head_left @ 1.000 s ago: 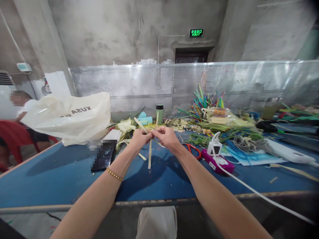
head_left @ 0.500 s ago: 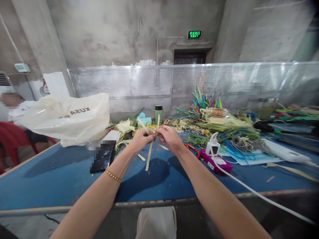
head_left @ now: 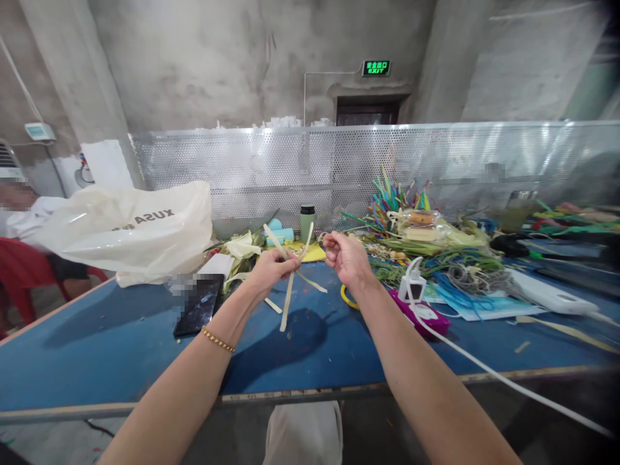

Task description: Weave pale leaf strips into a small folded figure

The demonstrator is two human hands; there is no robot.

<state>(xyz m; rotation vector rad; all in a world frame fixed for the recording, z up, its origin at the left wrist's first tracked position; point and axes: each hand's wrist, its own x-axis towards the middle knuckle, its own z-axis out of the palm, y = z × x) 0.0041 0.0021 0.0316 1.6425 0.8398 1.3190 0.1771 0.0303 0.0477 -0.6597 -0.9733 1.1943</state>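
Note:
My left hand [head_left: 277,268] pinches several pale, flat plant-leaf strips [head_left: 287,303] where they cross, above the blue table [head_left: 145,349]. Their ends splay out, two pointing up and others hanging down. To the right, apart from the strips, my right hand [head_left: 349,259] is raised with its fingers curled together. Whether something thin is between those fingertips I cannot make out. Beneath the right wrist a yellow loop [head_left: 347,298] shows in part. A gold bead bracelet [head_left: 217,340] circles my left wrist.
Left of my hands lie a dark tablet [head_left: 199,307] and a large cream plastic bag [head_left: 130,226]. A green bottle [head_left: 307,223] stands behind. At right are a purple power strip [head_left: 431,321] with a white cable, cord bundles [head_left: 465,278] and colourful stems [head_left: 400,200]. A person [head_left: 33,216] sits far left.
My right hand has come away from the strips and moved right and slightly up. The left hand keeps its pinch nearly in place. A yellow loop now shows by the right wrist.

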